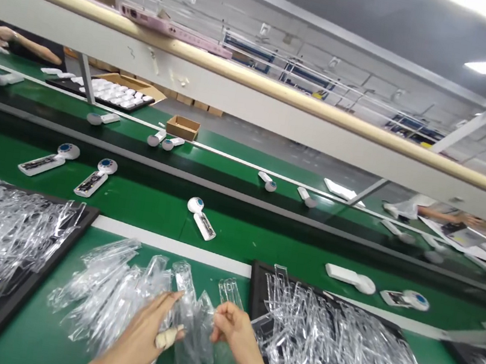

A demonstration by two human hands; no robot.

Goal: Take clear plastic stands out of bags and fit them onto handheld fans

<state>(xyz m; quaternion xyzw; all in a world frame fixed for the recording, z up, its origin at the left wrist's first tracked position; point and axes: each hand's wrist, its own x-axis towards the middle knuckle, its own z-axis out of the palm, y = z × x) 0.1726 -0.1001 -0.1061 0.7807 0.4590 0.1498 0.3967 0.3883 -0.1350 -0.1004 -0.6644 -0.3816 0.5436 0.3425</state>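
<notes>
The left hand (141, 331), one finger taped, and the right hand (234, 330) hold narrow pinching grips on a clear plastic blister tray (195, 336) above a green table (21, 319), beside a black tray (257, 278) heaped with more. White handheld devices (40, 164) lie on the conveyor belt (142, 215) beyond.

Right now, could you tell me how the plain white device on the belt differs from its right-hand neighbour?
The plain device is smooth white; the right device shows a dark panel. Its head has a blue centre; the plain head has none. Both lie flat on the green belt, handles leftward.
</notes>
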